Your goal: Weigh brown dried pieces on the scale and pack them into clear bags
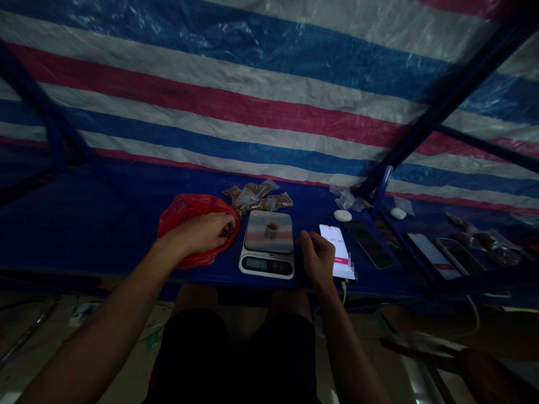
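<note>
Where the two hands come down on the blue desk point(113, 224), the white scale point(268, 246) sits between them, and that placement is the relation that counts most here. Its longer side seems to run away from the person, with the display point(260, 264) on the near edge, and a small cup point(272, 228) of brown bits stands on the plate, near its middle. Seen from the left hand point(210, 229), the cup lies to the right, across the scale's left edge; from the right hand point(318, 255) it lies to the left and slightly farther out. The right hand looks a little nearer to the cup, its fingertips just beside the scale's right edge, apart from it. The left hand reaches over the red bag point(172, 216), its fingers curled together beside dark pieces point(229, 230) at the bag's right side; whether they grip any, I cannot tell in this dim light. The right hand is curled into a loose fist, with nothing seen in it, and partly overlaps the lit phone point(343, 247). Behind the scale lies a cluster of small filled sachets point(256, 197).
</note>
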